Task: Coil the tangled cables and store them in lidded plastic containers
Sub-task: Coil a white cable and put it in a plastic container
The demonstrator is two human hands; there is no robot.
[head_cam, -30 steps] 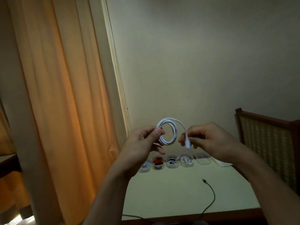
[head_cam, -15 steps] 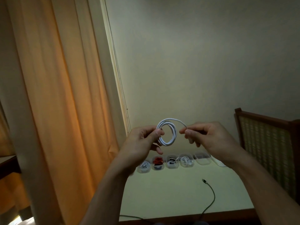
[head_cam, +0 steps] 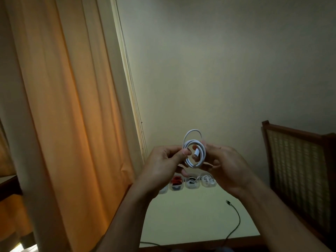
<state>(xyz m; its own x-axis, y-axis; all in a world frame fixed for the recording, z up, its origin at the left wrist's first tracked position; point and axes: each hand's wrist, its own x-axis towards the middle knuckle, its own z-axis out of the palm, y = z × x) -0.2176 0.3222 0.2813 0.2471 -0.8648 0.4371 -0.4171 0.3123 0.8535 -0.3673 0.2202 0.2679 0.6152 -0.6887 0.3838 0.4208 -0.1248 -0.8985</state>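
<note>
A home room: orange curtains (head_cam: 60,106), a cane-backed wooden chair (head_cam: 298,171), a plain table (head_cam: 190,220).

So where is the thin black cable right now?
In the head view the thin black cable lies on the pale table, right of centre, nearer than the row of clear plastic containers.

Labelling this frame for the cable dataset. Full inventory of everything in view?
coiled white cable: one, white, held up between both hands, plug inside the loop
small clear plastic containers: at least four visible, clear, row at table's far edge, partly behind hands
loose black cable: one, black, on table's right side
pale-topped table: one, pale with wooden edge, below hands
fabric curtain: one, orange, left
wooden chair with woven back: one, brown, right
left hand: one, pinches coil's left side
right hand: one, holds coil's right side
</note>
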